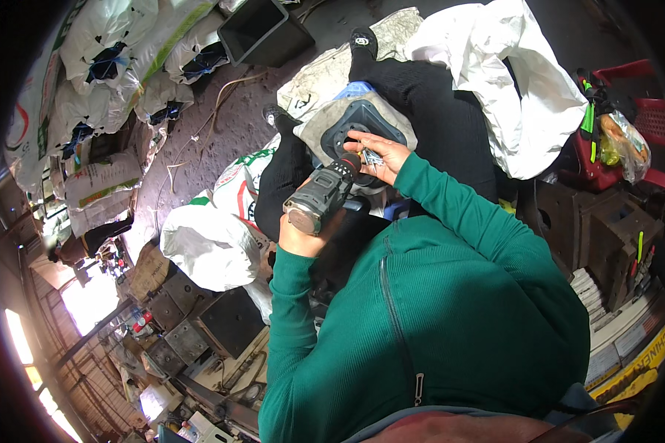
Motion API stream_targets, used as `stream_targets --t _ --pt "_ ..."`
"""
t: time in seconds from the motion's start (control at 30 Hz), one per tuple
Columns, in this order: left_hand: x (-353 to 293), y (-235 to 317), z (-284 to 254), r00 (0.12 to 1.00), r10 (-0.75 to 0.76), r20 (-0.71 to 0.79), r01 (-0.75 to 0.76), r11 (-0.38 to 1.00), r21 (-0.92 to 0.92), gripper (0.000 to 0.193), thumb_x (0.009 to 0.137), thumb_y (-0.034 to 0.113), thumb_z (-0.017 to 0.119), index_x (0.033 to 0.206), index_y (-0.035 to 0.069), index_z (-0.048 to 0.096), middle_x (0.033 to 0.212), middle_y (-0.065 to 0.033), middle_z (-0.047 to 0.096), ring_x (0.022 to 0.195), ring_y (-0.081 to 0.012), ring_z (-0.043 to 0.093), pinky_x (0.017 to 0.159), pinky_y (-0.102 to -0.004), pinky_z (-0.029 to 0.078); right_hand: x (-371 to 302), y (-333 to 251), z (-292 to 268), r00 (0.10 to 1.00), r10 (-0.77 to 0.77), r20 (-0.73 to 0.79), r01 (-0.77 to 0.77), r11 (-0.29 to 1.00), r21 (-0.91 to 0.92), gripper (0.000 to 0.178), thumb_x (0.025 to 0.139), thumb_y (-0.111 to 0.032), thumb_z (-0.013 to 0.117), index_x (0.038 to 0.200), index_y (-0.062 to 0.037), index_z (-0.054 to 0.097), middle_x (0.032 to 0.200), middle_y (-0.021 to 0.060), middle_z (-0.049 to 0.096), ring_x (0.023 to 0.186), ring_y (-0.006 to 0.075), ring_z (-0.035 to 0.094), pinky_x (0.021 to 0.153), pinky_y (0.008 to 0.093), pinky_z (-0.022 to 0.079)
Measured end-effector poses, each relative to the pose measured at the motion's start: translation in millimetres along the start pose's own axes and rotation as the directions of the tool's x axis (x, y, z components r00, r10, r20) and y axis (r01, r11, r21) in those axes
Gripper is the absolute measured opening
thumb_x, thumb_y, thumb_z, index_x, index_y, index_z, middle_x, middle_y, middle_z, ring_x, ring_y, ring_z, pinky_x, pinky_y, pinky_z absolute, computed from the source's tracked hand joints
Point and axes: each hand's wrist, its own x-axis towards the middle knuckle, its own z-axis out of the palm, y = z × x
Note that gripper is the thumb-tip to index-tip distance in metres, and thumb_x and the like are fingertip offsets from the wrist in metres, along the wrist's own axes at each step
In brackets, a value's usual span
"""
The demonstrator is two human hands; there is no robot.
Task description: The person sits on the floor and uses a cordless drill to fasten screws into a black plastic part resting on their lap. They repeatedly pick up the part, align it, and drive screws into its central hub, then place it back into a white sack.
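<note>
My left hand is wrapped round the handle of a grey cordless drill, whose chuck points up and right. A dark blue-grey plastic part with a raised rim and a round middle lies on a pale cloth between my knees. Over that part, beside the drill's tip, is my right hand. It holds several small screws against the palm, with thumb and forefinger reaching toward the drill's tip. The exact spot where the tip meets the part is hidden.
A black bin stands beyond my feet. White sacks are stacked at the far left, and a white sack sits by my left knee. Another white sack lies at my right, near a red crate. Metal blocks stand at the right.
</note>
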Motion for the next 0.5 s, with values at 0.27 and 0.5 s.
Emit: stream_targets --t 0.27,0.5 --pt "-3.7 8.5 1.1 0.999 -0.029 0.026 0.026 0.995 0.093 0.059 0.067 0.009 0.076 0.121 0.004 0.052 0.108 -0.0119 0.063 0.1 -0.025 0.062 0.086 -0.0323 0.049 3.2 5.1 2.7 0.998 0.03 -0.053 -0.031 0.999 -0.009 0.037 0.097 -0.02 0.045 0.132 -0.0074 0.044 0.119 0.0089 0.057 0.093 0.0162 0.062 0.079 0.0299 0.053" --pt "4.3 -2.0 -9.6 0.985 0.147 0.084 -0.163 0.957 0.238 0.052 0.069 0.011 0.073 0.117 0.006 0.056 0.112 -0.0118 0.061 0.099 -0.0266 0.062 0.087 -0.0342 0.049 -3.4 7.1 -5.2 0.979 0.023 -0.202 -0.028 0.999 -0.023 0.036 0.096 -0.02 0.046 0.132 -0.0111 0.046 0.106 0.0059 0.062 0.088 0.0125 0.061 0.075 0.0268 0.053"
